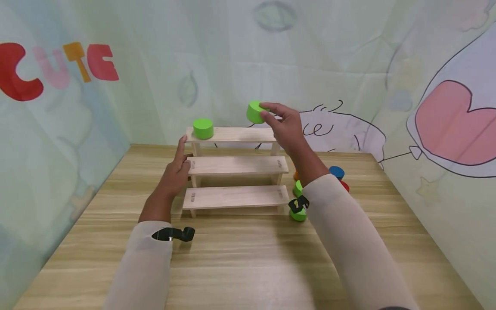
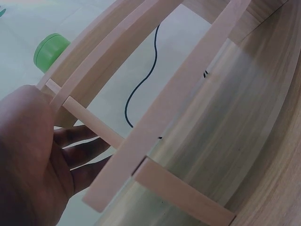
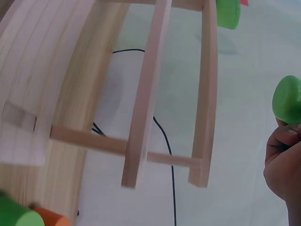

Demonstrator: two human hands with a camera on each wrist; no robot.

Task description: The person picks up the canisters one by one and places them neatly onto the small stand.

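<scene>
A three-step wooden rack [image 1: 236, 165] stands on the table. My left hand [image 1: 175, 175] holds its left end, with the index finger along the top step's end; in the left wrist view the fingers [image 2: 87, 153] reach in by the side strut. One green round block [image 1: 203, 129] sits on the left of the top step. Above the right part of that step, my right hand [image 1: 286, 127] pinches another green round block [image 1: 255, 113] between thumb and fingers. In the right wrist view this held block [image 3: 288, 100] is apart from the rack.
Right of the rack, partly behind my right arm, lie more round blocks: green ones [image 1: 299, 214], a blue one [image 1: 336, 172], a red one [image 1: 345, 186] and an orange one [image 3: 52, 217]. A printed cloth [image 1: 224, 64] hangs behind the wood-grain table [image 1: 232, 258].
</scene>
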